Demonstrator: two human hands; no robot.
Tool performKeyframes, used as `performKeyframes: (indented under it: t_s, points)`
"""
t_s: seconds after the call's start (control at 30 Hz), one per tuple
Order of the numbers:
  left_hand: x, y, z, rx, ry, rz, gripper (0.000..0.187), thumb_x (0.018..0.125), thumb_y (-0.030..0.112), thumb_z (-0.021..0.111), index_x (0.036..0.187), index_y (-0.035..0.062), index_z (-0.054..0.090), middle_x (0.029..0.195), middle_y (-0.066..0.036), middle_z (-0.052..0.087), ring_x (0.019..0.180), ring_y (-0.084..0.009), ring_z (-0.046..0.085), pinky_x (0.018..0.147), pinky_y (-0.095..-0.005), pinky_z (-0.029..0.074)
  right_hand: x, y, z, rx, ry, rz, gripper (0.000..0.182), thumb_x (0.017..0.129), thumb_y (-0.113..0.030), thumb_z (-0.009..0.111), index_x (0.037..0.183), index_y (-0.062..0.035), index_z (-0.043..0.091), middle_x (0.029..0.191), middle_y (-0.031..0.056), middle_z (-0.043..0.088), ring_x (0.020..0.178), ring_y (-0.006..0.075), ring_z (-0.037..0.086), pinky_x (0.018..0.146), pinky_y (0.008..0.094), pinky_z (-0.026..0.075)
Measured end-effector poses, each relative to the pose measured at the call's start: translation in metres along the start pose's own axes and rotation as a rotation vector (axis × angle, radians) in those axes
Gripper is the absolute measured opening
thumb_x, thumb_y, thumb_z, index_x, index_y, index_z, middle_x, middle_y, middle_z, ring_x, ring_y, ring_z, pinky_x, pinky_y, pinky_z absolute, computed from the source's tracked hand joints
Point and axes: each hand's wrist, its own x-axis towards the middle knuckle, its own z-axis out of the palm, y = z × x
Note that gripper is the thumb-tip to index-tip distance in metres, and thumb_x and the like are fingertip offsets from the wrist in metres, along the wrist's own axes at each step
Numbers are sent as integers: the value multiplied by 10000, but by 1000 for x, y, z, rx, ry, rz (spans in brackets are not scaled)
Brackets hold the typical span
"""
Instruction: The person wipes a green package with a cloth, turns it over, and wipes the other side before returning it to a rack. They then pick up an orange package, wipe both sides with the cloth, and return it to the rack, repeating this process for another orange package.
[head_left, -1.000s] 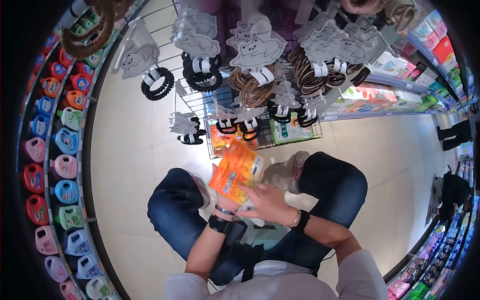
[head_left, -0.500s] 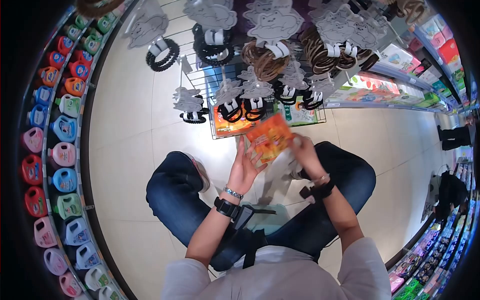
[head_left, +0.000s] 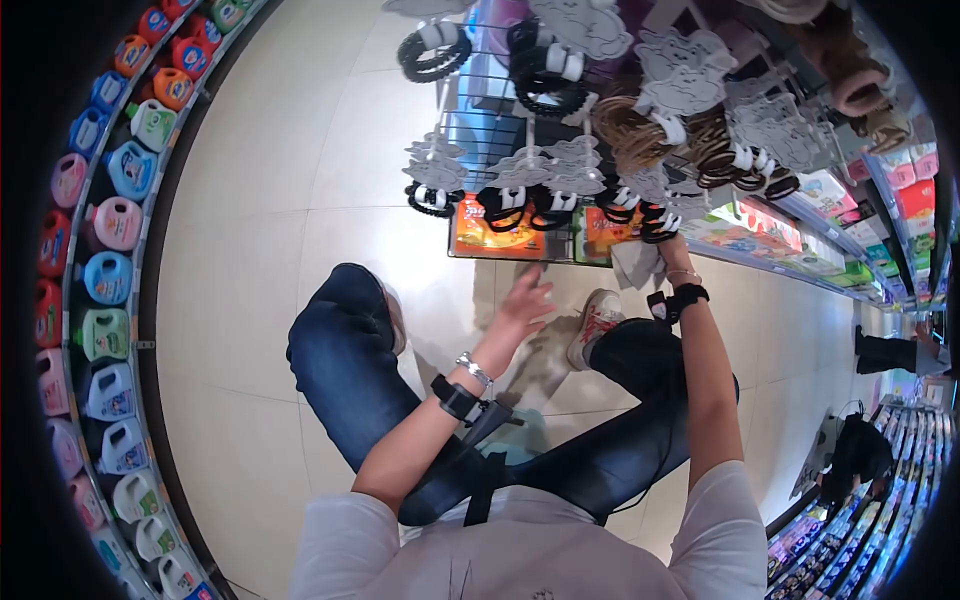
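My left hand [head_left: 526,303] is held over the floor in front of the wire rack, fingers apart and nothing in it. My right hand [head_left: 676,256] is at the rack's right front corner, its fingers partly hidden behind black hair ties [head_left: 658,222]. From it hangs a crumpled grey-white cloth-like piece [head_left: 637,266], which it appears to grip. An orange packet [head_left: 606,236] lies on the rack's bottom shelf near this hand. Another orange packet [head_left: 490,238] lies to its left on the same shelf.
Brown hair ties [head_left: 632,135] and cat-shaped cards hang from the rack's hooks. Detergent bottles [head_left: 112,222] line the shelf on the left. Packaged goods [head_left: 765,235] fill shelves on the right. A person in black [head_left: 858,455] is near the lower right shelves.
The orange packet has gone from my hands onto the bottom shelf. My right hand has moved right and up to the rack's corner; the left has drawn apart from it. The view has shifted.
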Motion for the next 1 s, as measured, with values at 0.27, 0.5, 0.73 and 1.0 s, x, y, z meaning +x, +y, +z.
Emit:
performKeyframes:
  t_s: [0.27,0.5,0.73,1.0]
  points:
    - [-82,112,86,995,-243,919,429,765,207,545,1184,118,521,1209,-103,499,1069,-256,493,865,-458,402,-46,-48,20,-892,-17,11,300,793,-232,486,1082,-159,519,918,193,593,782,390,585,632,465,468]
    - [-128,161,142,387,-123,737,366,744,218,567,1100,130,561,1043,-95,527,954,-222,510,932,-427,354,-26,-13,16,-891,-62,-107,431,799,-170,475,1229,-194,472,998,208,579,867,387,573,716,461,455]
    - [-117,167,139,484,-324,1064,438,764,229,552,1180,341,477,1121,-73,529,924,-281,535,845,-491,402,-12,13,11,-841,-94,-235,314,764,-197,520,1064,-108,551,916,208,599,841,379,582,718,443,458]
    - [-113,167,139,430,-329,1058,415,774,238,532,1087,511,514,1093,-57,535,883,-274,535,838,-485,401,8,28,10,-342,-150,-202,426,742,-97,553,1167,-96,520,652,41,542,532,139,481,497,297,396]
